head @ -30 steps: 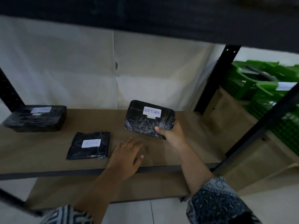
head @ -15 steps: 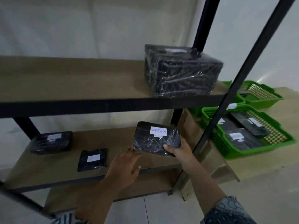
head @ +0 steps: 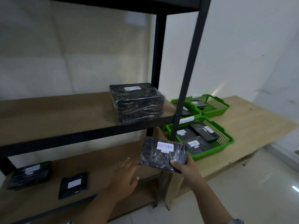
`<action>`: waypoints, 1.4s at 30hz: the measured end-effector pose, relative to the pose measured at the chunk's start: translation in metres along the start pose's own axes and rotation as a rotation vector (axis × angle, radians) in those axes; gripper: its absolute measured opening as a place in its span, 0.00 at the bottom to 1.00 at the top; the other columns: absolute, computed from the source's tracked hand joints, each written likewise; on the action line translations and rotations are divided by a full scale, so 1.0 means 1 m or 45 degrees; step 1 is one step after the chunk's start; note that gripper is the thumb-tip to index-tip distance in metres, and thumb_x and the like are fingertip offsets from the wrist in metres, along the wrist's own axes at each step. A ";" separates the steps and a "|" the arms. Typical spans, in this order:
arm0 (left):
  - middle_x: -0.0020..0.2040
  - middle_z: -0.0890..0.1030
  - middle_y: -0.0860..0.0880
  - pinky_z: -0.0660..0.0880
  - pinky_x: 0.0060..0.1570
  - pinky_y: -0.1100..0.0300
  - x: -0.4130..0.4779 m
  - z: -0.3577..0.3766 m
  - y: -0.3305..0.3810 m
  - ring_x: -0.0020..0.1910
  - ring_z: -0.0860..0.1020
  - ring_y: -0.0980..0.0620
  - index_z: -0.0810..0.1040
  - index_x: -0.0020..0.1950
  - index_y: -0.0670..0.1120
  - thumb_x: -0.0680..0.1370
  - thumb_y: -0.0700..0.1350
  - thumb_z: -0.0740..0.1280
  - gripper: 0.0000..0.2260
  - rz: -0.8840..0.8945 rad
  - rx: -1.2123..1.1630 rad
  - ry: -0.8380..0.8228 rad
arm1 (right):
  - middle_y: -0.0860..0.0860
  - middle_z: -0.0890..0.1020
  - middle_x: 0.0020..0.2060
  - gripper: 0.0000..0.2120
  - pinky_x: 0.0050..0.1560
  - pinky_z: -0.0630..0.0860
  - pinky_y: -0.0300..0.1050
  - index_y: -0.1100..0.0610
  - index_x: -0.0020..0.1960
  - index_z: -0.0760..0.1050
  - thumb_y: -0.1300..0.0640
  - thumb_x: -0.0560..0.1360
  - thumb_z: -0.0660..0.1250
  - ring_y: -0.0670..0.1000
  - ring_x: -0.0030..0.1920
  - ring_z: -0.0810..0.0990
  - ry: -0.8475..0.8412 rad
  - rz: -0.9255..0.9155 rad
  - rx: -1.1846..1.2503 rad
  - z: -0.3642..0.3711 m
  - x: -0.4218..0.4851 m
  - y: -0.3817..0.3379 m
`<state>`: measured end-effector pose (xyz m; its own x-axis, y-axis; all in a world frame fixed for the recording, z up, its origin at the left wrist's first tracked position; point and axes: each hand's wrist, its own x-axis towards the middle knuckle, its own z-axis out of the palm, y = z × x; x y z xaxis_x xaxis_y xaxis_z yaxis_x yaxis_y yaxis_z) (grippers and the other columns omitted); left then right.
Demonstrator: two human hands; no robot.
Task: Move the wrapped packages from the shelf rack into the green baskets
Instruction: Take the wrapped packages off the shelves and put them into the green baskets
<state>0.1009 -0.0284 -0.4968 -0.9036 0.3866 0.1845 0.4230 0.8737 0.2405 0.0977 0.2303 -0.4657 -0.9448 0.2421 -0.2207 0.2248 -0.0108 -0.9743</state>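
Note:
My right hand grips a black wrapped package with a white "RETURN" label, held in the air in front of the rack's right post. My left hand hovers open just left of it, fingers spread. On the lower shelf lie a thick wrapped package and a flat one. A large wrapped box sits on the middle shelf. Right of the rack, a near green basket holds three wrapped packages, and a far green basket holds more.
The black metal rack posts stand between me and the baskets. The baskets rest on a light wooden table against a white wall. A third green basket is partly hidden behind the post. Tiled floor lies at the lower right.
The right hand has lifted the RETURN package off the lower shelf and carried it rightward. The view rose and turned right, so the middle shelf and the baskets show.

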 end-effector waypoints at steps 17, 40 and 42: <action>0.75 0.59 0.53 0.54 0.71 0.55 0.176 0.062 0.229 0.75 0.53 0.52 0.57 0.75 0.51 0.78 0.54 0.58 0.26 0.054 -0.098 -0.042 | 0.56 0.79 0.49 0.24 0.29 0.75 0.28 0.58 0.62 0.68 0.70 0.70 0.72 0.47 0.43 0.79 0.166 -0.169 0.064 -0.263 0.077 -0.032; 0.72 0.64 0.51 0.61 0.67 0.55 0.475 0.138 0.270 0.71 0.60 0.50 0.60 0.74 0.49 0.77 0.52 0.60 0.26 0.040 -0.128 -0.060 | 0.54 0.80 0.51 0.24 0.43 0.78 0.43 0.58 0.63 0.68 0.66 0.71 0.72 0.54 0.49 0.80 0.207 -0.095 0.060 -0.361 0.351 -0.079; 0.72 0.64 0.50 0.61 0.67 0.54 0.492 0.145 0.271 0.72 0.59 0.49 0.60 0.73 0.49 0.77 0.52 0.60 0.25 0.032 -0.124 -0.074 | 0.54 0.79 0.51 0.24 0.43 0.79 0.41 0.58 0.63 0.67 0.67 0.71 0.72 0.53 0.49 0.80 0.181 -0.079 0.064 -0.363 0.374 -0.080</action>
<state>-0.2387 0.4412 -0.4791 -0.8938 0.4272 0.1366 0.4477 0.8315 0.3288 -0.1876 0.6735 -0.4539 -0.9123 0.3790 -0.1550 0.1514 -0.0396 -0.9877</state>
